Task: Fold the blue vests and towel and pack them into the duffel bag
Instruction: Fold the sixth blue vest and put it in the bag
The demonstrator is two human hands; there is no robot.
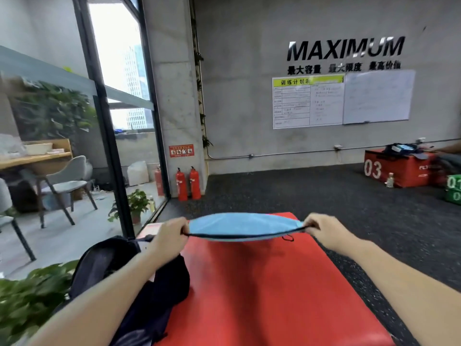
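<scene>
A light blue vest with dark trim is stretched flat in the air above the far end of a red padded box. My left hand pinches its left edge and my right hand pinches its right edge. A dark duffel bag lies on the left side of the red box, partly under my left forearm; its opening is hard to make out. No towel is visible.
A glass wall runs along the left with potted plants by it. Two red fire extinguishers stand at the pillar. Red and green numbered boxes sit far right on the dark floor.
</scene>
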